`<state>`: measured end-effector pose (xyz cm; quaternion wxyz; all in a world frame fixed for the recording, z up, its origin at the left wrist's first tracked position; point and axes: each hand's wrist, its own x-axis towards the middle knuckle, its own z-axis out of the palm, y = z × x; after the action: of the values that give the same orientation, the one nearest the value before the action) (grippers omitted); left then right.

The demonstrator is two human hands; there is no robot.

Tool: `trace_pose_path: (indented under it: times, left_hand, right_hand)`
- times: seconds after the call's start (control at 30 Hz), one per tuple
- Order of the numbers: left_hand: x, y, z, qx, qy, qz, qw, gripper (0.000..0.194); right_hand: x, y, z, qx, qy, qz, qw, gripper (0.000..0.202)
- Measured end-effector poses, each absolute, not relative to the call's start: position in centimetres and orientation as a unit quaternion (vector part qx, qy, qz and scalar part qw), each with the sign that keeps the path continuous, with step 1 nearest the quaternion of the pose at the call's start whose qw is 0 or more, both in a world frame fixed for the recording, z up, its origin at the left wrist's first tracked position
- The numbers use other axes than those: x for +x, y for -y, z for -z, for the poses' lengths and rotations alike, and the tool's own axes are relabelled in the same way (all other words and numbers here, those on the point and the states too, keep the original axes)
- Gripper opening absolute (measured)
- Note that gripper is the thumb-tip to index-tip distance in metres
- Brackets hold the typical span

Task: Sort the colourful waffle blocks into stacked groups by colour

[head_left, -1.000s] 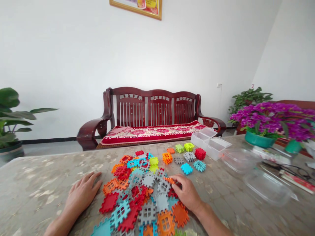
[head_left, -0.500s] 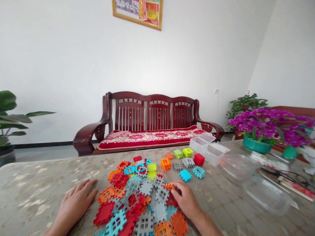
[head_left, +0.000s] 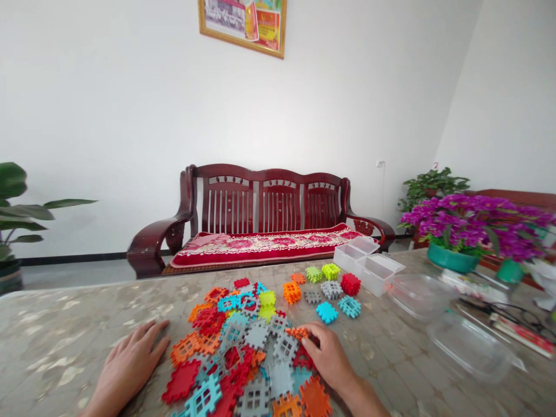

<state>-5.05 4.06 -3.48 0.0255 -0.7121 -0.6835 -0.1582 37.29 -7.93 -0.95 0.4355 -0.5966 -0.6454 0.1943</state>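
A heap of notched plastic tiles in red, orange, grey, blue and lime (head_left: 257,335) covers the table's near middle. My left hand (head_left: 132,362) lies flat on the tabletop, left of the heap, fingers spread and holding nothing. At the heap's right side, my right hand (head_left: 325,353) has its fingers closed on a small orange tile (head_left: 297,332). Behind it stand small stacks of tiles: orange (head_left: 291,292), red (head_left: 350,283), grey (head_left: 332,289), lime (head_left: 330,271) and blue (head_left: 350,306). A flat blue piece (head_left: 326,312) lies in front of them.
A clear divided box (head_left: 376,275) sits behind the stacks. Two clear plastic containers (head_left: 471,347) lie to the right, near dark-framed glasses (head_left: 516,313) and purple flowers in a teal pot (head_left: 454,258). A wooden bench (head_left: 278,202) stands beyond the table (head_left: 56,324).
The whole view has shifted slightly. Both hands hold nearly the same places, and the orange tile is still in my right hand.
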Motion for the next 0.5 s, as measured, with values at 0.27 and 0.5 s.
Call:
trace_pose_path:
  times: [0.27, 0.5]
  left_hand:
    - [-4.96, -4.0, 3.22, -0.709, 0.69, 0.143, 0.027, 0.056]
    - [-4.87, -3.93, 3.15, -0.71, 0.69, 0.139, 0.031, 0.055]
  right_hand:
    - [37.12, 8.01, 0.64, -0.597, 0.643, -0.199, 0.436, 0.026]
    - [37.26, 7.98, 0.91, -0.592, 0.642, -0.196, 0.446, 0.023]
